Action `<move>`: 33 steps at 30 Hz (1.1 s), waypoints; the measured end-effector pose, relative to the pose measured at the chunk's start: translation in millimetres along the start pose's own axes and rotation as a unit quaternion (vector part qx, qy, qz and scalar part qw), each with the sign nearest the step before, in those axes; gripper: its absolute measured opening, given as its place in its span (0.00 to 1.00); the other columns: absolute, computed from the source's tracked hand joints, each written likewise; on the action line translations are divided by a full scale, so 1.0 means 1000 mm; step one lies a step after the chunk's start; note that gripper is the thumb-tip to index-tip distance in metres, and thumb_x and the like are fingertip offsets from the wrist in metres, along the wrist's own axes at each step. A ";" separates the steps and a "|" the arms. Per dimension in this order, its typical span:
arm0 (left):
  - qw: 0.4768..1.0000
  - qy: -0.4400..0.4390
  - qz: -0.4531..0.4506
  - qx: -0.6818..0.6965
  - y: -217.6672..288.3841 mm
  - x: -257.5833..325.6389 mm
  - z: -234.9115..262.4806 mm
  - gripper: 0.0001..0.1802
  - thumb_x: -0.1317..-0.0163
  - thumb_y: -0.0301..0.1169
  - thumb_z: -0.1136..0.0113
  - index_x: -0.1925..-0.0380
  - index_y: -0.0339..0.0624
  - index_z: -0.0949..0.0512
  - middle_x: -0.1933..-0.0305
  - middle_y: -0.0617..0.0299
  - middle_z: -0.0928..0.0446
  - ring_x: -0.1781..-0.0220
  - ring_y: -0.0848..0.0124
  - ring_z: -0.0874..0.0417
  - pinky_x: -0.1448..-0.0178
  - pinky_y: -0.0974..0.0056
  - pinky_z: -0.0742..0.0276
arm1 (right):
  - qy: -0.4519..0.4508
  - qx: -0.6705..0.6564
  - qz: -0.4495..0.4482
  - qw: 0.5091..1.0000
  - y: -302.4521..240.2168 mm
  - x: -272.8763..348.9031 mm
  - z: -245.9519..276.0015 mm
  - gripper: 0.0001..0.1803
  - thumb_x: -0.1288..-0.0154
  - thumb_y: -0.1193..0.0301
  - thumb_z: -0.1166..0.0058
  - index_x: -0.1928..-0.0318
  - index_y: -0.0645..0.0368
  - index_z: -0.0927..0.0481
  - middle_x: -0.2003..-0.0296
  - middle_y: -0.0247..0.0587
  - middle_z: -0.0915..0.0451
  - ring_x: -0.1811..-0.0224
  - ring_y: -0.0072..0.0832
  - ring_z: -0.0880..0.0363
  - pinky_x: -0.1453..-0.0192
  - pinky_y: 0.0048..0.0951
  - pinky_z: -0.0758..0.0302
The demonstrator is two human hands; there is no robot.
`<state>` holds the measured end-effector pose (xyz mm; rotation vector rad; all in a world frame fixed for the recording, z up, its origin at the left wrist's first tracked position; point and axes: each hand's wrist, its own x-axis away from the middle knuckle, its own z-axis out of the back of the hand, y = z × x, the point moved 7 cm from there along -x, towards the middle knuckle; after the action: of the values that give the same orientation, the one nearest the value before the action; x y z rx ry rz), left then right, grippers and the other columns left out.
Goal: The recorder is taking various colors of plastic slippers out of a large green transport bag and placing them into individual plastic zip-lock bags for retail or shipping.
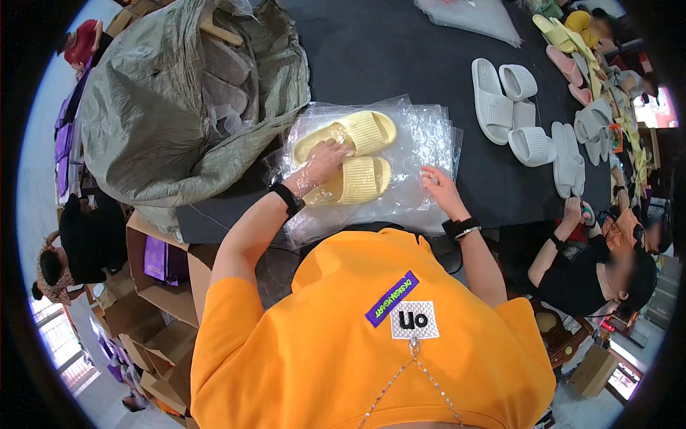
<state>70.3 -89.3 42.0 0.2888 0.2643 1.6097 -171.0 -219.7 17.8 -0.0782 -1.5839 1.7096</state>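
While left hand (327,161) lies on yellow slippers (370,134), grip unclear, right hand (444,193) is loosely spread over clear plastic bags (423,137).

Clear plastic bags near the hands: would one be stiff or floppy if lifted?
The clear plastic bags will probably flop, since the thin film shows creases. One should be light for its size, being see-through film. They may also slide over each other: the film looks glossy and the layers lie unevenly offset.
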 end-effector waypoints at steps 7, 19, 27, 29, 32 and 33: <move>0.945 0.089 0.144 0.279 0.002 0.004 0.017 0.16 0.47 0.28 0.43 0.57 0.42 0.31 0.67 0.53 0.21 0.68 0.54 0.20 0.62 0.57 0.25 | -0.019 -0.003 0.002 1.000 -0.004 -0.005 -0.011 0.32 0.41 0.69 0.46 0.36 0.54 0.40 0.45 0.36 0.31 0.67 0.17 0.29 0.63 0.20 0.29; 0.956 0.183 0.214 0.084 0.022 0.001 -0.003 0.25 0.53 0.37 0.36 0.55 0.44 0.32 0.56 0.54 0.28 0.53 0.55 0.27 0.47 0.50 0.41 | -0.005 -0.053 -0.004 0.999 0.011 -0.005 -0.016 0.28 0.37 0.69 0.53 0.36 0.53 0.40 0.44 0.34 0.32 0.69 0.18 0.30 0.63 0.21 0.29; 0.971 0.151 0.181 0.028 0.000 0.014 -0.032 0.14 0.49 0.36 0.42 0.64 0.42 0.27 0.60 0.55 0.27 0.59 0.53 0.26 0.52 0.51 0.37 | 0.126 0.115 -0.031 0.985 0.014 0.006 0.012 0.20 0.38 0.79 0.62 0.47 0.57 0.25 0.71 0.31 0.25 0.72 0.16 0.31 0.69 0.20 0.31; 0.976 0.141 0.167 0.019 0.003 0.025 -0.011 0.12 0.51 0.33 0.43 0.67 0.42 0.28 0.63 0.56 0.28 0.58 0.56 0.29 0.55 0.52 0.36 | 0.170 0.097 0.009 0.981 0.017 0.014 0.023 0.22 0.40 0.81 0.64 0.48 0.57 0.25 0.72 0.34 0.24 0.74 0.18 0.30 0.68 0.21 0.31; 0.975 0.174 0.136 -0.012 -0.018 0.065 -0.001 0.10 0.54 0.30 0.44 0.70 0.42 0.29 0.65 0.56 0.29 0.58 0.56 0.30 0.56 0.53 0.36 | 0.185 0.097 0.028 0.978 0.009 0.027 0.027 0.22 0.42 0.83 0.65 0.49 0.60 0.25 0.63 0.43 0.20 0.70 0.24 0.26 0.63 0.24 0.28; 0.973 0.182 0.143 -0.010 -0.026 0.077 0.001 0.09 0.55 0.28 0.44 0.71 0.42 0.29 0.66 0.56 0.30 0.59 0.56 0.30 0.57 0.53 0.36 | 0.193 0.100 0.039 0.975 0.015 0.029 0.027 0.22 0.42 0.83 0.65 0.49 0.61 0.25 0.62 0.44 0.21 0.69 0.25 0.25 0.63 0.24 0.28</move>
<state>91.0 -10.5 36.2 0.0116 0.5038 1.9471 -212.6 -223.9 24.0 -0.3551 -1.1323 1.7774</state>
